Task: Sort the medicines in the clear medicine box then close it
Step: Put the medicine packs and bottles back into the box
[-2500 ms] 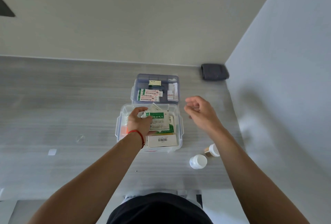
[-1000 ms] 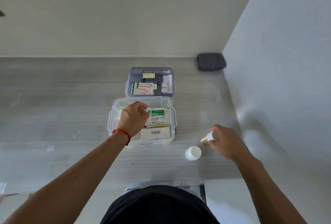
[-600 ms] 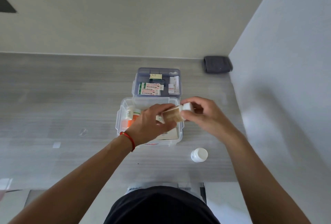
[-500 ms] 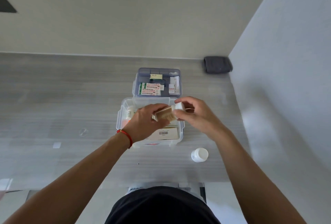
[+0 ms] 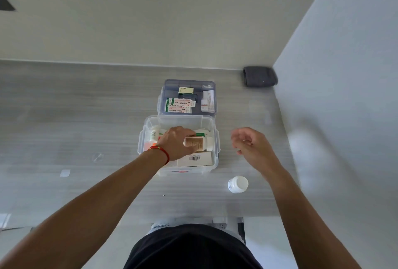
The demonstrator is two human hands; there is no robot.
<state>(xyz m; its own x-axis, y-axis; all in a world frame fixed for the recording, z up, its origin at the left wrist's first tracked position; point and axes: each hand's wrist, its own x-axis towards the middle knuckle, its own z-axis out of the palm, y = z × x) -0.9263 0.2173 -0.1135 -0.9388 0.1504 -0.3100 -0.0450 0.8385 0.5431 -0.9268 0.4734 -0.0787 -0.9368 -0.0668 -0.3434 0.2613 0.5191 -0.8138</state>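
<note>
Left hand [image 5: 175,144] covers the middle of the clear medicine box [image 5: 212,125], hiding packets under it and its fingertips behind the brown bottle [image 5: 195,144]. Box labels too small to read. Right hand [image 5: 249,142] motion-blurred. Both arms cut off at bottom edge.

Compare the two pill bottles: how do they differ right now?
The tan-labelled bottle lies on its side inside the clear medicine box, held by the left hand. The white bottle stands upright on the table, outside the box, untouched. Both have white caps.
</note>
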